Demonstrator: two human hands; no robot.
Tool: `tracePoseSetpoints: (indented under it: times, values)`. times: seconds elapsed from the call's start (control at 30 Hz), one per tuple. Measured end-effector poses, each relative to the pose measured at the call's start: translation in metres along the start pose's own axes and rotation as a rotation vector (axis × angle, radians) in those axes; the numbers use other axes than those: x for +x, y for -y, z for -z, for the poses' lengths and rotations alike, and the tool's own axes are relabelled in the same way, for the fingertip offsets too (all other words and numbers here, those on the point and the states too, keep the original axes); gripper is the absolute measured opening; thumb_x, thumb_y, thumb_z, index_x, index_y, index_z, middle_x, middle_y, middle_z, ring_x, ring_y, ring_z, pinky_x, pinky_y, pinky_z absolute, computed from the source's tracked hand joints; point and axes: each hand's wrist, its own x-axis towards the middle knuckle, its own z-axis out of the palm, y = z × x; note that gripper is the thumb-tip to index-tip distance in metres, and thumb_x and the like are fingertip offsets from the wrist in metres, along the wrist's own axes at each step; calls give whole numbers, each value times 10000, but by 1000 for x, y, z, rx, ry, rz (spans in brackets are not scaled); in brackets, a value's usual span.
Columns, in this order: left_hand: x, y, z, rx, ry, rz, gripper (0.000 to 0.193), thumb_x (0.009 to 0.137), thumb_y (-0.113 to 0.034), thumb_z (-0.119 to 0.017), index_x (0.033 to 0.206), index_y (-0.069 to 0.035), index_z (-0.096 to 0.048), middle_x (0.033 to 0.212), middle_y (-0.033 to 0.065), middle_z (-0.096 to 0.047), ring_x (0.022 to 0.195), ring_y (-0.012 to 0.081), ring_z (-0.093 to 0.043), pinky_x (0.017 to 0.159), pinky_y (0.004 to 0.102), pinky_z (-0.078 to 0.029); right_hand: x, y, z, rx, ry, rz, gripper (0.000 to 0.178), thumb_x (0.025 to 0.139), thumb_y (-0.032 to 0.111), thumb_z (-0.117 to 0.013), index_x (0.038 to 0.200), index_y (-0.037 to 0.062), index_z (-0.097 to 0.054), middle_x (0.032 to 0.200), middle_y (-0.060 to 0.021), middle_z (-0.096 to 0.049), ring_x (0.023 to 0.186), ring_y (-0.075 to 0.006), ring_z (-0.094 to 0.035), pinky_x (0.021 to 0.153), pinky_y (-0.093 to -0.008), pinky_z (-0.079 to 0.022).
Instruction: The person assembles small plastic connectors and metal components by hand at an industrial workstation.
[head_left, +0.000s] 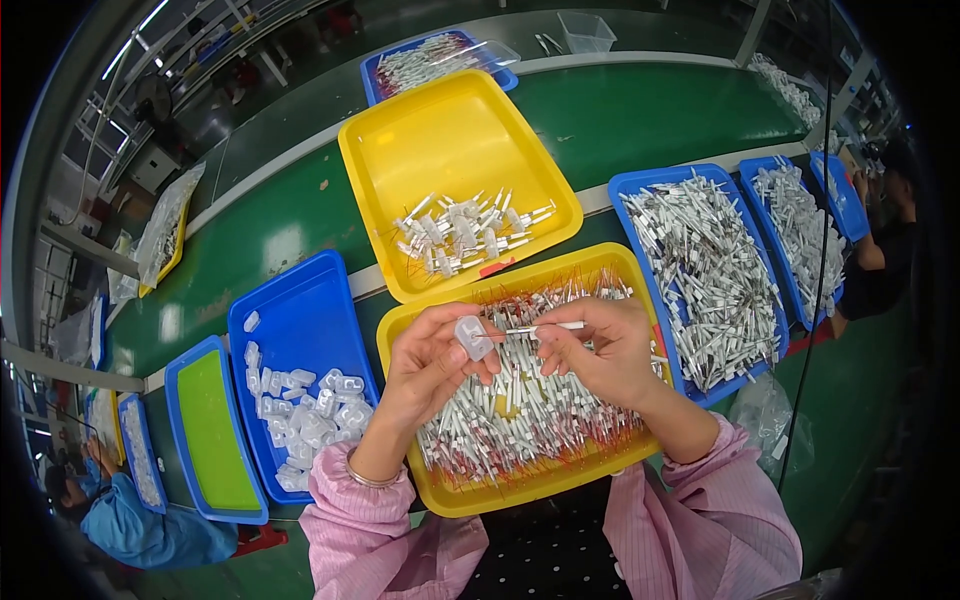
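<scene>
My left hand (pixel 418 365) pinches a small translucent white plastic housing (pixel 474 338) between thumb and fingers. In my right hand (pixel 608 350) is a thin white rod-shaped part (pixel 560 326), held level, its fine wire end pointing left at the housing. Whether the wire enters the housing or only touches it, I cannot tell. Both hands are over a near yellow tray (pixel 447 503) full of similar white rods with red wires. To the left, a blue tray (pixel 300 295) holds a heap of loose translucent housings (pixel 315 425).
Beyond my hands, another yellow tray (pixel 440 140) contains several rods joined to housings. Blue trays (pixel 648 185) of white parts stand at the right. A green-bottomed blue tray (pixel 212 430) lies far left. Behind runs a green belt (pixel 620 110). People sit at both sides.
</scene>
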Motion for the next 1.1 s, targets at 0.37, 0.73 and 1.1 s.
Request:
tracePoseSetpoints:
  times: [0.37, 0.73, 1.1]
  values:
    - [1, -2, 3, 346, 13, -111, 334, 856, -4, -516, 1188, 8, -473, 1062, 199, -559, 822, 225, -591, 647, 312, -507, -4, 0, -5, -255, -73, 200, 74, 745, 20, -668, 798, -22, -638, 662, -99, -635, 495, -115, -597, 433, -220, -473]
    - [2, -5, 1, 428, 39, -109, 321, 854, 41, -492, 1175, 24, -500, 1084, 183, -527, 838, 205, -582, 630, 283, -507, -3, 6, -1, -262, 22, 78, 52, 767, 0, -639, 810, -30, -639, 654, -91, -628, 489, -103, -588, 423, -225, -464]
    - [-4, 11, -9, 278, -56, -33, 322, 853, 6, -532, 1169, 45, -486, 1003, 130, -560, 789, 200, -599, 596, 273, -513, 2, -6, -4, -499, 36, 353, 69, 735, -34, -624, 803, -34, -615, 682, -120, -600, 583, -193, -607, 526, -270, -469]
